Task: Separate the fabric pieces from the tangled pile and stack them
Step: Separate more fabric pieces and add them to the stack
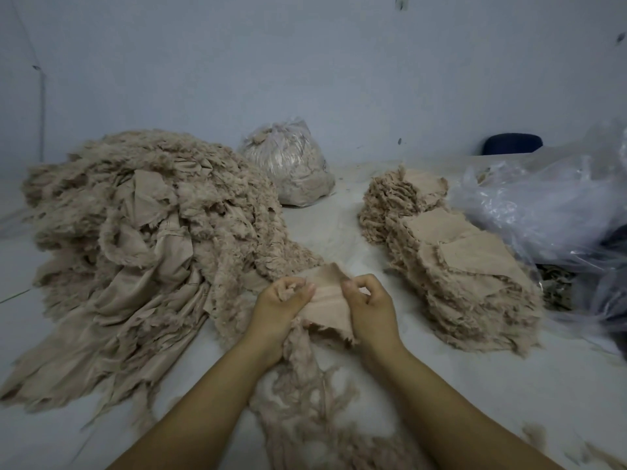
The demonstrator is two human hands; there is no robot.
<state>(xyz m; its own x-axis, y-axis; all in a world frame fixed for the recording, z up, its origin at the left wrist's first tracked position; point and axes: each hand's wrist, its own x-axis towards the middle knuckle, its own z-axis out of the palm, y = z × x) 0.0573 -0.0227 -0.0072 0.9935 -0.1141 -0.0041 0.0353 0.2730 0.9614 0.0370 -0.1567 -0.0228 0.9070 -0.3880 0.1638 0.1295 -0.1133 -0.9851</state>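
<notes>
Where the two forearms meet near the middle of the head view, we see the left hand (283, 301) and the right hand (368, 305) both curled onto one beige fabric piece (327, 300): the left fingers are bunched round frayed fluff at its edge, and the right thumb and forefinger pinch its upper edge. The part of the piece under the palms is hidden, so we cannot tell how far it extends. Below the hands a frayed strand (305, 385) trails toward the bottom edge, where it is cut off. To the left of the left hand, and beyond it, lies the tangled pile (135, 232), its near folds reaching almost to the wrist. To the right of the right hand, apart from it, sits the stack of separated pieces (454, 252), its layers too ragged to count. Beyond the hands stands a tied clear bag (291, 164) filled with similar scraps. Further right of the stack, crumpled clear plastic sheeting (543, 205) veils dark shapes we cannot identify, and the frame edge cuts it off.
</notes>
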